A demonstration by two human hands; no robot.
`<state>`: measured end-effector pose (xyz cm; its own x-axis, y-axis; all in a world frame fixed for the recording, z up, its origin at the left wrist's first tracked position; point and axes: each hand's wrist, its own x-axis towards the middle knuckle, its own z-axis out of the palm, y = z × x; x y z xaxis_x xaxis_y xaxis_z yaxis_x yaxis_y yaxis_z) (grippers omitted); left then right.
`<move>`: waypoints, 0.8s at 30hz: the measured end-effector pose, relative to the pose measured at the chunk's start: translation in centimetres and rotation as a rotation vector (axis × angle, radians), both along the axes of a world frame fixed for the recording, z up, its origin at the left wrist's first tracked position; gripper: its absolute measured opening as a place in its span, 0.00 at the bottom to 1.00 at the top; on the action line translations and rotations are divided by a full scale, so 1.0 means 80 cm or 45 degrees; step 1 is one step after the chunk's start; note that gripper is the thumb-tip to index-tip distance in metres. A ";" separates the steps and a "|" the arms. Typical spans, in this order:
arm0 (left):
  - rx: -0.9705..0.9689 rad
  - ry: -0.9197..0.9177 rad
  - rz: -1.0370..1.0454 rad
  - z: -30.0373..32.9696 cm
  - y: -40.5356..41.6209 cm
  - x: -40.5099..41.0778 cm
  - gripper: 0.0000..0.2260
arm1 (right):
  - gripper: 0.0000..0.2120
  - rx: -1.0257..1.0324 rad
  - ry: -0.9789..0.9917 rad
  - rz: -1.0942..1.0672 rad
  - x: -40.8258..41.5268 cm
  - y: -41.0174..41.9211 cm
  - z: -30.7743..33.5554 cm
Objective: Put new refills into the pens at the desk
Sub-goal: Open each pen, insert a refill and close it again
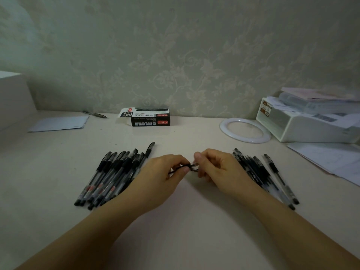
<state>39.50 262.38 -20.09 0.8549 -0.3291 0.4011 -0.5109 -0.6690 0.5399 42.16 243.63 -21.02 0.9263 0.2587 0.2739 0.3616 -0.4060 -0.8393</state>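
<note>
The pen point(182, 168) being worked on is sitting between the two hands, low over the middle of the bench point(194, 221). The left hand point(167, 176) is curling its fingers around the dark barrel to keep it from turning, while the right hand point(212, 168) is pinching the small tip end between thumb and fingertips. That looks like a grip for twisting the tip off or on, though which way it is going cannot be told. No loose refill is showing.

The other pens are lying in two groups, probably to keep finished and unfinished ones apart. A fanned pile point(113, 176) is lying just beside the left hand and a second bunch point(261, 172) is lying partly under the right wrist. Which pile is done cannot be told.

Farther back, an open box point(150, 118) is resting near the wall, likely the supply, beside a white ring point(224, 129).
</note>
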 end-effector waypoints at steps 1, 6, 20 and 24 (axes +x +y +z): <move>-0.012 0.001 0.011 0.000 0.001 0.001 0.07 | 0.15 -0.006 0.000 0.011 0.001 0.000 0.000; -0.036 0.001 0.007 -0.001 0.001 0.001 0.07 | 0.08 -0.037 -0.017 0.083 0.003 -0.003 -0.002; -0.102 -0.022 -0.002 -0.004 0.001 0.004 0.05 | 0.08 -0.034 -0.020 0.127 -0.001 -0.001 0.003; -0.112 -0.048 0.007 -0.001 0.002 0.005 0.04 | 0.12 -0.042 -0.035 0.138 -0.002 -0.001 0.004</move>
<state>39.88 262.58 -20.18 0.8402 -0.2865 0.4605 -0.5286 -0.6224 0.5772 42.01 243.54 -20.72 0.8847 0.3660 0.2887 0.4277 -0.3907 -0.8151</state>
